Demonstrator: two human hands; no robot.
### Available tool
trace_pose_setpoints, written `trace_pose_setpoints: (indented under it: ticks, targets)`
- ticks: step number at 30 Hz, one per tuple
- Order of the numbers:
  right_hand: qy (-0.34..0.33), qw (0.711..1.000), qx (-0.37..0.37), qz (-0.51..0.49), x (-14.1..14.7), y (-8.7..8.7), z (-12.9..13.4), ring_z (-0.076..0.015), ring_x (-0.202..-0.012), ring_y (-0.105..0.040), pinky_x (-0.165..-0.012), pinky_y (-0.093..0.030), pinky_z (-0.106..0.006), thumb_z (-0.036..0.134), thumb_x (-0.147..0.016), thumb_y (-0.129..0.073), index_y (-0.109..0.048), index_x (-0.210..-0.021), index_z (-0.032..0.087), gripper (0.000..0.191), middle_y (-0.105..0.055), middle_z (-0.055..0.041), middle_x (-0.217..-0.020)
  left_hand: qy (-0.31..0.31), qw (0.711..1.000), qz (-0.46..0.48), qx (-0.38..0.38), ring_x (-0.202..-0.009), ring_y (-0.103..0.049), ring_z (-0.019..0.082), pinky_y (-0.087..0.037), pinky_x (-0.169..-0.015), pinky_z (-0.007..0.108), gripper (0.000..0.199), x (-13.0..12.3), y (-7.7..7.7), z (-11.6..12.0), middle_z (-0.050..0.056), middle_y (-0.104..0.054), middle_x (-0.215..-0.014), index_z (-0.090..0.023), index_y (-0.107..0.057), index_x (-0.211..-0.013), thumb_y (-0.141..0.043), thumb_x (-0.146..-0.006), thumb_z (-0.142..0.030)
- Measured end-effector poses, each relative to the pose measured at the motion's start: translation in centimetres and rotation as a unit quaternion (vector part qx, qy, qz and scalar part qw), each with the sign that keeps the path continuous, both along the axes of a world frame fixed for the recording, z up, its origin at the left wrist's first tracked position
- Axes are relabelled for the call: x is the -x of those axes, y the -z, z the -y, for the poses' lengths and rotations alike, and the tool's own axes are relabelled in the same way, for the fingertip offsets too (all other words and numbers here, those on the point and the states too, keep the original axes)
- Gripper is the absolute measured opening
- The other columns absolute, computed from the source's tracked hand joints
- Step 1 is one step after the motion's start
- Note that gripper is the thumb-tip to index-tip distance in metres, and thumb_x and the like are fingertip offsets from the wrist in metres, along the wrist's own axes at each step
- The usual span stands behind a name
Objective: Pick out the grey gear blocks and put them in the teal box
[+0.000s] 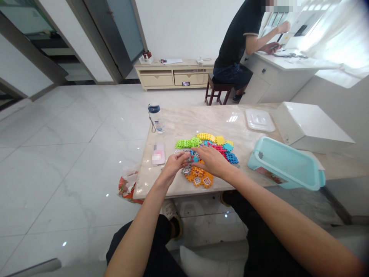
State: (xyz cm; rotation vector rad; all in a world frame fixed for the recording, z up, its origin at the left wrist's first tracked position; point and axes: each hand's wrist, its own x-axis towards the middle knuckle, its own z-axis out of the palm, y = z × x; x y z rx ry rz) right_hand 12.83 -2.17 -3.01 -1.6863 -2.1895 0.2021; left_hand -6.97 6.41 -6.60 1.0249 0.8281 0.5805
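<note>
I have the left hand [176, 162] pinched, thumb against fingers, on a small grey piece [189, 158], mostly covered by the fingertips. The right hand [215, 161] arches in from the other side with a gap between thumb and fingers; whether it grips anything there I cannot tell. Both hands are over a heap of toothed interlocking building tiles near the middle of the near edge of the surface [184, 119]. Within it I make out orange tiles [198, 180] closest to that edge, green tiles [184, 144] and yellow tiles [206, 136] on the far side, and blue tiles [232, 158] toward the right end.

To my eye these are light, stiff plastic: hard to crush, though smooth faces could slide under a loose pinch. I would hold one flat by opposite toothed sides, fingertips clear of the slots, and press squarely, since a skewed push might strain the teeth.

A turquoise storage bin [300, 184] sits right of the heap, close to the near edge; a water bottle [157, 120] stands at the far left corner.
</note>
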Motion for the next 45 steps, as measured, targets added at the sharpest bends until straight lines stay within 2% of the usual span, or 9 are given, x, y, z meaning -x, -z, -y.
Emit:
trace_pose_setpoints:
  ticks: [4,7,12,21,25,30,36,42,45]
  targets:
    - [0.003,1.000,0.008,0.005,-0.9,0.3,0.5,-0.0348,-0.134,-0.067,-0.117,-0.052,-0.053,0.040,-0.102,-0.077,-0.062,-0.148,0.016,0.054,-0.070,-0.0194,-0.144,-0.016,1.000,-0.010,0.006,-0.097,-0.078,0.022,-0.056,-0.079,0.028,0.055,0.2,0.3,-0.3,0.012,-0.082,-0.108,-0.017,-0.082,-0.105,-0.095,-0.075,-0.062]
    - [-0.006,1.000,-0.003,0.002,-1.1,0.2,0.6,-0.0341,-0.133,-0.068,-0.115,-0.052,-0.053,0.044,-0.104,-0.074,-0.062,-0.147,0.017,0.051,-0.071,-0.0182,-0.142,0.006,1.000,0.003,0.007,-0.093,-0.077,0.021,-0.056,-0.080,0.028,0.056,0.0,0.3,-0.1,0.011,-0.082,-0.105,-0.017,-0.082,-0.102,-0.095,-0.074,-0.063]
    - [-0.030,0.999,-0.026,-0.033,-0.4,-0.1,0.6,-0.0346,-0.137,-0.065,-0.117,-0.051,-0.056,0.049,-0.103,-0.074,-0.055,-0.155,0.020,0.062,-0.068,-0.0183,-0.146,0.059,0.998,0.027,-0.007,-0.090,-0.074,0.020,-0.056,-0.082,0.029,0.055,-0.4,-0.1,0.6,0.009,-0.080,-0.102,-0.017,-0.082,-0.105,-0.095,-0.075,-0.061]
    - [-0.029,0.997,-0.019,-0.070,-0.3,-0.3,0.4,-0.0326,-0.131,-0.068,-0.117,-0.051,-0.053,0.046,-0.100,-0.078,-0.065,-0.147,0.022,0.054,-0.073,-0.0147,-0.137,0.087,0.995,0.050,-0.027,-0.099,-0.074,0.023,-0.057,-0.087,0.030,0.051,-0.5,0.1,1.0,0.009,-0.080,-0.108,-0.020,-0.083,-0.110,-0.092,-0.080,-0.060]
    - [-0.031,0.997,-0.008,-0.071,-1.5,0.2,1.3,-0.0305,-0.140,-0.063,-0.120,-0.050,-0.050,0.048,-0.101,-0.077,-0.060,-0.151,0.023,0.058,-0.067,-0.0144,-0.148,0.041,0.999,0.014,-0.023,-0.093,-0.075,0.021,-0.056,-0.081,0.029,0.053,-0.4,0.0,0.6,0.009,-0.081,-0.105,-0.018,-0.082,-0.106,-0.093,-0.077,-0.061]
    - [-0.073,0.996,0.054,0.002,-3.7,2.3,3.4,-0.0304,-0.118,-0.067,-0.104,-0.057,-0.045,0.047,-0.097,-0.081,-0.072,-0.127,0.018,0.042,-0.070,-0.0141,-0.125,-0.039,0.999,-0.020,-0.003,-0.094,-0.078,0.022,-0.054,-0.076,0.027,0.056,-0.2,-0.3,0.0,0.013,-0.082,-0.108,-0.017,-0.079,-0.102,-0.094,-0.074,-0.063]
    - [-0.102,0.987,0.114,0.051,-4.0,5.3,4.3,-0.0273,-0.107,-0.070,-0.094,-0.059,-0.039,0.042,-0.096,-0.084,-0.069,-0.132,0.018,0.046,-0.066,-0.0132,-0.126,-0.041,0.999,-0.004,-0.005,-0.093,-0.078,0.020,-0.054,-0.076,0.027,0.056,-0.3,-0.6,0.0,0.013,-0.082,-0.104,-0.016,-0.080,-0.104,-0.094,-0.075,-0.062]
    - [-0.035,0.993,0.088,0.063,-4.1,4.6,2.0,-0.0312,-0.118,-0.067,-0.105,-0.057,-0.045,0.037,-0.103,-0.073,-0.070,-0.131,0.015,0.035,-0.069,-0.0155,-0.123,-0.106,0.993,0.001,-0.053,-0.095,-0.078,0.020,-0.056,-0.078,0.027,0.051,0.9,-1.3,-1.8,0.013,-0.082,-0.109,-0.016,-0.078,-0.101,-0.092,-0.078,-0.060]
    - [-0.013,0.990,0.108,0.093,-3.6,4.0,0.2,-0.0316,-0.123,-0.066,-0.110,-0.055,-0.046,0.026,-0.101,-0.073,-0.070,-0.132,0.013,0.034,-0.068,-0.0169,-0.127,-0.224,0.970,-0.008,-0.098,-0.094,-0.077,0.018,-0.054,-0.079,0.025,0.049,1.9,-1.6,-3.0,0.012,-0.082,-0.108,-0.017,-0.075,-0.097,-0.090,-0.080,-0.060]
